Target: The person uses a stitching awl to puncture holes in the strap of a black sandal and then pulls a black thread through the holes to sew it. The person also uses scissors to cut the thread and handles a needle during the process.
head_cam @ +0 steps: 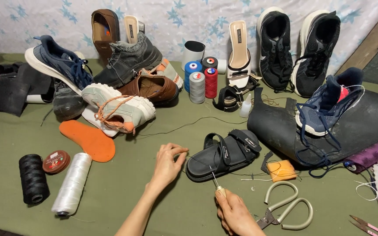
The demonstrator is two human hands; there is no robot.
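A black strapped sandal point(224, 155) lies on the green cloth in front of me. My right hand point(235, 214) grips a stitching awl point(215, 181) whose metal tip rests against the sandal's near sole edge. Just left of the sandal's toe, my left hand point(168, 164) pinches a thin black thread point(184, 126) that trails away across the cloth. The fingers of both hands are closed on what they hold.
Large scissors point(287, 207) and a small orange block point(282, 170) lie to the right. A black spool point(33, 178), a white spool point(72, 183), a round tin point(56, 161) and an orange insole point(89, 140) sit left. Shoes and thread cones point(197, 86) crowd the back; black rubber sheet point(351, 131) lies right.
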